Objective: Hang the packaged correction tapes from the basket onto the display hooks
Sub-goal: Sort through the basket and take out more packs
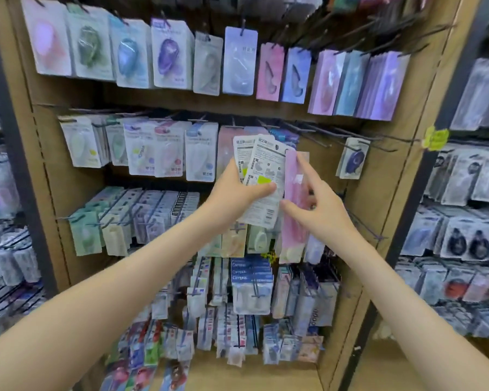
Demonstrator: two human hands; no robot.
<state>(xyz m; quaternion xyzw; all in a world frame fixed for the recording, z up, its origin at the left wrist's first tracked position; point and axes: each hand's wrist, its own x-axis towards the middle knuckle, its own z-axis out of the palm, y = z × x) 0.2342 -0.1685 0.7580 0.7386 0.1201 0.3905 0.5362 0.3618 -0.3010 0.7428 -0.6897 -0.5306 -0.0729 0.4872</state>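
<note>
Now the left hand (235,193) grips a fan of white-backed carded correction tapes (261,170) before the middle row. The right hand (322,210) pinches one pink card pack (292,179). Best peel it fully clear, then square its top to a bare black wire hook (322,138).

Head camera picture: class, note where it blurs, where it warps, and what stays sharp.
Head view: edges smear, notably the right-side rack; wide-angle warp bows the dark upright post; the white correction tape packs in the left hand stay fairly sharp.

bare hooks (356,134) right, packed packets (153,153) left
</note>
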